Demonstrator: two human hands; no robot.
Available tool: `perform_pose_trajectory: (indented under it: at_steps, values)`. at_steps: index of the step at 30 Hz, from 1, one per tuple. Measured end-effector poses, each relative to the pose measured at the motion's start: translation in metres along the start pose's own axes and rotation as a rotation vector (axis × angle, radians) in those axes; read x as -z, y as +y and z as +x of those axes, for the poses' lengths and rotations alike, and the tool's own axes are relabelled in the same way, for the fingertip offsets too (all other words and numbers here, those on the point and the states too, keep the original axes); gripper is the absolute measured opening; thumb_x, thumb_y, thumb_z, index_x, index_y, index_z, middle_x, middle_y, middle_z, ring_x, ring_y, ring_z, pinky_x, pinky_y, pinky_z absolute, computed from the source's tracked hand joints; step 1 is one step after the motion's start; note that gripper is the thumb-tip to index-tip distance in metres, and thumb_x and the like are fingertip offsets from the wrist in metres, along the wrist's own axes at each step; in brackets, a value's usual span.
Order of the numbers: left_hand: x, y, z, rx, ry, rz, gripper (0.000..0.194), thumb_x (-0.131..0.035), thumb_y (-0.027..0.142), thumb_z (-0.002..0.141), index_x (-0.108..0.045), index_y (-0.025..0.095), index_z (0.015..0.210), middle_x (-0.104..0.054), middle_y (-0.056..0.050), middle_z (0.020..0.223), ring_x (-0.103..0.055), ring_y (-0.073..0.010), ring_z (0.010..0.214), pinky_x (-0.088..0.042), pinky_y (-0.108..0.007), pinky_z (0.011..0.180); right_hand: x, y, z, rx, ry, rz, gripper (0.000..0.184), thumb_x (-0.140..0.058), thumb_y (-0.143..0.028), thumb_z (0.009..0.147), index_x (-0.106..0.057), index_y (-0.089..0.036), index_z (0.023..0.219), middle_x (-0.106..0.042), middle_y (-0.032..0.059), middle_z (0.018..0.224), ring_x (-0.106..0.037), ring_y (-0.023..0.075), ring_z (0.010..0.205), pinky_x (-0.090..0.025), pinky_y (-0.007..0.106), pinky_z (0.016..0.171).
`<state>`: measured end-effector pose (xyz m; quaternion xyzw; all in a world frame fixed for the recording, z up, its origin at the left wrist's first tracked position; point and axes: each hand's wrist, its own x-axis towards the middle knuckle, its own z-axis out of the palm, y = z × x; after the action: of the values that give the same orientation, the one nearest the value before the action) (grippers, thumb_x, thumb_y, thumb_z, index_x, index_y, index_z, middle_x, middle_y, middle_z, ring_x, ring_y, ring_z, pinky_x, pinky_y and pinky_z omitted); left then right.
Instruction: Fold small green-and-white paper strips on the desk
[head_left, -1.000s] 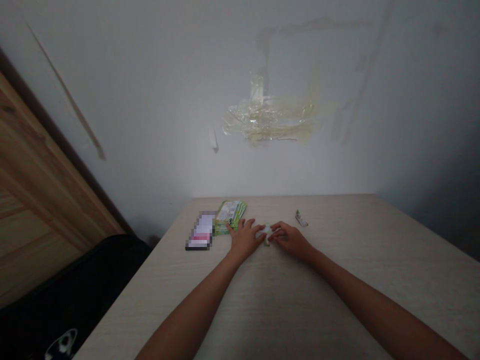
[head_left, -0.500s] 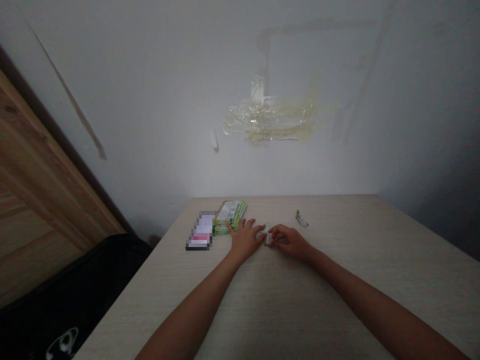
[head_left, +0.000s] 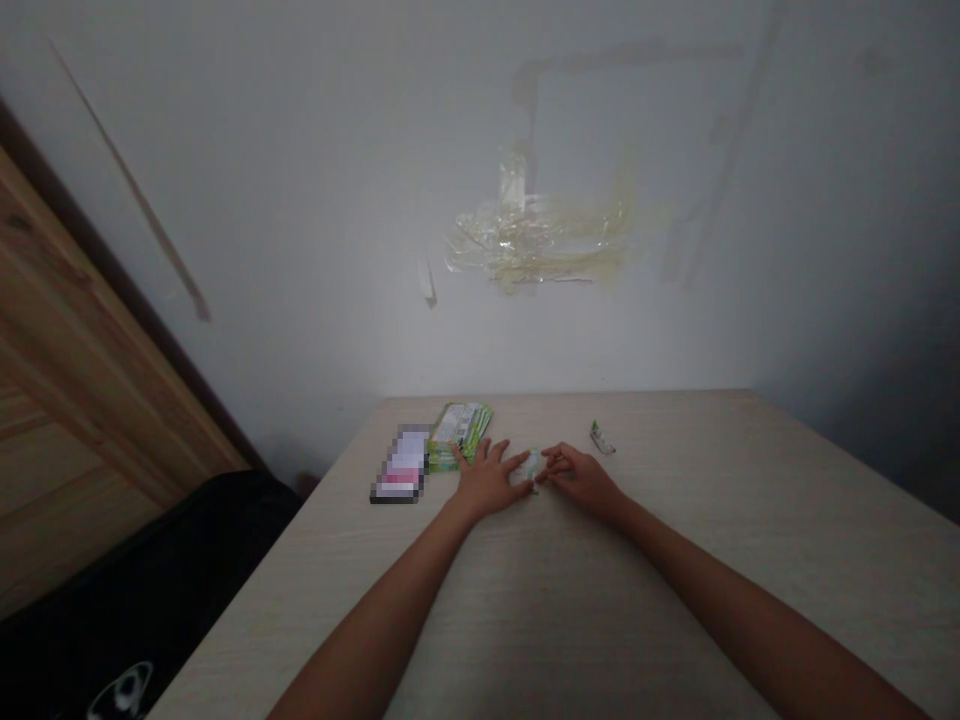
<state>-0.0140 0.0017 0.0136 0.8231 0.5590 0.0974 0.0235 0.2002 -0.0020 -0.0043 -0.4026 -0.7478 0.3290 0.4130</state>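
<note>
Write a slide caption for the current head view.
Left hand and right hand at a small pale item on the table, green packet to the left, small scrap to the right.

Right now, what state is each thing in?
Left hand: palm down, fingers spread.
Right hand: fingers curled inward.
Small pale piece: between the two hands, details unclear.
Green-and-white packet: on the table; sealed or open, cannot tell.
Phone-like device: lying flat, pixelated.
Small scrap: lying apart from the hands.
Clear tape: wrinkled, stuck to the wall.
</note>
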Motion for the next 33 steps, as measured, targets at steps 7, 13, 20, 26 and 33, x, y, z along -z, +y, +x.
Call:
perform_pose_trajectory:
  at_steps: [7, 13, 20, 26, 33]
  values:
    - [0.0, -0.003, 0.001, -0.016, -0.022, 0.002, 0.061, -0.04, 0.078, 0.079, -0.041, 0.055, 0.135, -0.037, 0.0, 0.153, -0.02, -0.0398, 0.143, 0.008, -0.081, 0.098, -0.001, -0.003, 0.0, 0.027, -0.031, -0.032, 0.021, -0.059, -0.015, 0.079, -0.054, -0.02, 0.099, -0.069, 0.0045, 0.094, -0.072, 0.0181, 0.083, -0.054, 0.033, 0.079]
    - [0.002, -0.003, 0.002, -0.022, -0.045, -0.003, 0.065, -0.04, 0.08, 0.077, -0.041, 0.054, 0.136, -0.036, -0.001, 0.154, -0.018, -0.0409, 0.143, 0.011, -0.081, 0.096, -0.002, 0.003, 0.004, 0.079, 0.075, -0.32, 0.019, -0.058, -0.012, 0.079, -0.056, -0.019, 0.096, -0.067, 0.0057, 0.096, -0.067, 0.0182, 0.088, -0.048, 0.034, 0.087]
    - [0.002, -0.003, 0.002, -0.018, -0.053, -0.024, 0.064, -0.041, 0.079, 0.077, -0.04, 0.055, 0.136, -0.036, -0.001, 0.154, -0.018, -0.0394, 0.144, 0.012, -0.08, 0.097, -0.003, 0.008, 0.013, 0.089, 0.112, -0.558, 0.007, -0.056, -0.014, 0.083, -0.056, -0.019, 0.088, -0.064, 0.0057, 0.091, -0.06, 0.0189, 0.089, -0.044, 0.031, 0.083]
    - [0.004, -0.003, 0.003, -0.017, -0.068, -0.027, 0.063, -0.044, 0.078, 0.077, -0.041, 0.054, 0.135, -0.036, -0.001, 0.154, -0.018, -0.0386, 0.144, 0.013, -0.079, 0.097, -0.005, 0.015, 0.018, 0.056, 0.11, -0.632, 0.009, -0.054, -0.018, 0.089, -0.058, -0.018, 0.097, -0.064, 0.0084, 0.098, -0.058, 0.0207, 0.098, -0.044, 0.031, 0.087]
    - [0.003, -0.004, 0.003, -0.02, -0.059, -0.015, 0.062, -0.045, 0.076, 0.077, -0.043, 0.054, 0.134, -0.037, -0.001, 0.153, -0.02, -0.0391, 0.143, 0.009, -0.08, 0.098, -0.009, 0.023, 0.019, 0.014, 0.08, -0.673, 0.028, -0.05, -0.018, 0.09, -0.058, -0.017, 0.117, -0.061, 0.012, 0.115, -0.053, 0.0225, 0.113, -0.041, 0.035, 0.097]
